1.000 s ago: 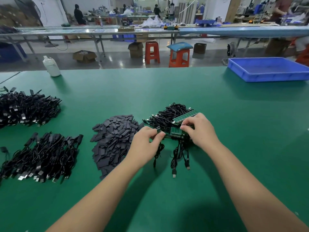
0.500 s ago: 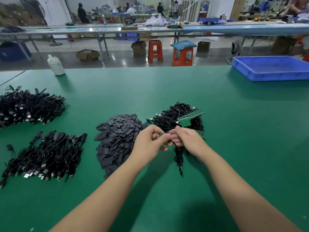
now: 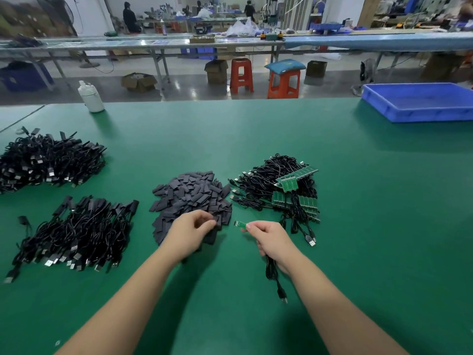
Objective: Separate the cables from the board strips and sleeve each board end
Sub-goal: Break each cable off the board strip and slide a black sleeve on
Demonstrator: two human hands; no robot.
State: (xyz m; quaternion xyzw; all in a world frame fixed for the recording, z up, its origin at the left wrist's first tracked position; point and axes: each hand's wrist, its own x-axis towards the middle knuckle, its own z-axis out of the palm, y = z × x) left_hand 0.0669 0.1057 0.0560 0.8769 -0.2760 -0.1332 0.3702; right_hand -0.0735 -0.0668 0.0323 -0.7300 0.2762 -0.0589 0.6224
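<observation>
A single small green board (image 3: 241, 224) is pinched between the thumb and fingers of the right hand (image 3: 271, 239), its free end pointing left, held just above the green desk (image 3: 371, 226). Its black cable (image 3: 271, 272) is gathered under the same hand and trails toward the near edge, ending in a plug (image 3: 283, 299) that lies on the desk. To the left, the left hand (image 3: 190, 233) is set on the near right edge of the heap of dark grey sleeves (image 3: 190, 198), with its fingers curled in; one sleeve (image 3: 218, 221) appears to be pinched at the fingertips, though the view is too small for certainty. Just beyond the right hand lies a tangle of black cables still joined to green board strips (image 3: 294, 183), several strips being laid on top and along its near side. At the left of the desk two piles of black cables are seen: a nearer pile (image 3: 76, 234) and a farther pile (image 3: 48, 160). A white bottle (image 3: 90, 97) stands at the far left edge, and a blue tray (image 3: 419, 102) is placed at the far right.
</observation>
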